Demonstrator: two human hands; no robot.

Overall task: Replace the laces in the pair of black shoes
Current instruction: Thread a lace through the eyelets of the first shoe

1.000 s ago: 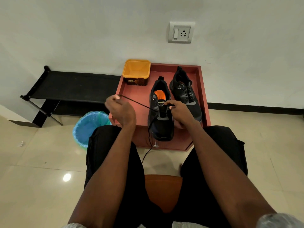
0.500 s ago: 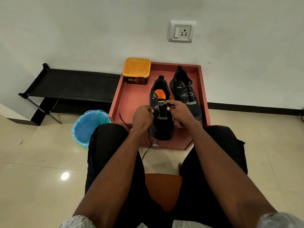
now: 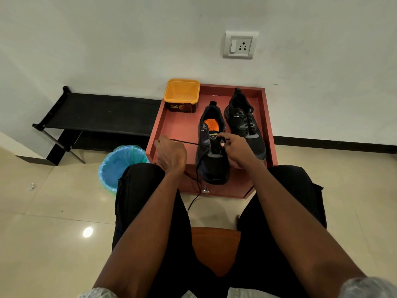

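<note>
Red tray [image 3: 178,127]: our left hand [image 3: 170,154] pinches black lace [image 3: 189,143] taut leftward; right hand [image 3: 235,148] pinches near shoe [image 3: 214,166] tongue; laced shoe [image 3: 245,123] right

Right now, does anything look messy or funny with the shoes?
A little. The black lace from the near shoe dangles off the red tray's front edge toward the floor. That shoe's toe also pokes past the edge. The other shoe sits laced and tidy.

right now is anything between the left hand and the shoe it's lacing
Nothing visible. Only the black lace spans the bare stretch of red tray from the left hand to the near shoe; the right hand sits on the shoe's other side.
</note>
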